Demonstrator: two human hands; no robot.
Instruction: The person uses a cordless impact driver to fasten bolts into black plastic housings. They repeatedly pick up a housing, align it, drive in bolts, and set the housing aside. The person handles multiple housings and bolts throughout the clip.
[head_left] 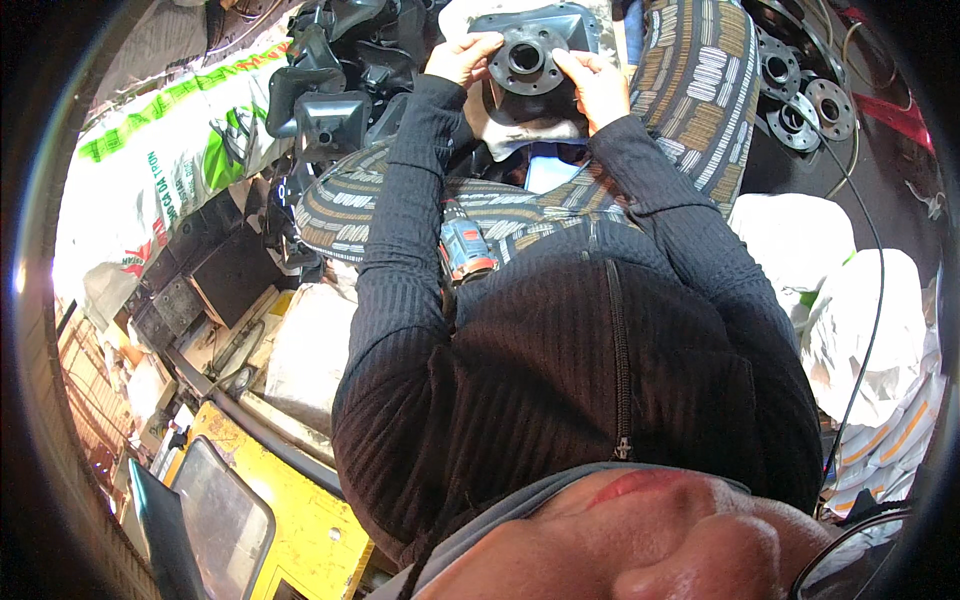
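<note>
Left fingers [487, 42] gripping round flange [526, 78], right fingers [570, 63] holding its opposite edge

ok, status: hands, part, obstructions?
Left fingers and right fingers gripping round flange at opposite edges. Flange over dark square-rimmed part. Nothing visibly blocking; power tool by left sleeve.

The flanged disc [525, 82] lies between the left fingers [484, 42] and the right fingers [582, 66], over a housing [545, 20]. Left of the disc I see heaped parts [333, 122], with a sack [175, 160] farther out; right of it, beyond the right leg [702, 100], grouped rings [830, 105]. Behind it, toward the torso [540, 380], a drill [466, 248] sits beside the left sleeve [402, 230]; bags [868, 335] lie right-rear.
</note>
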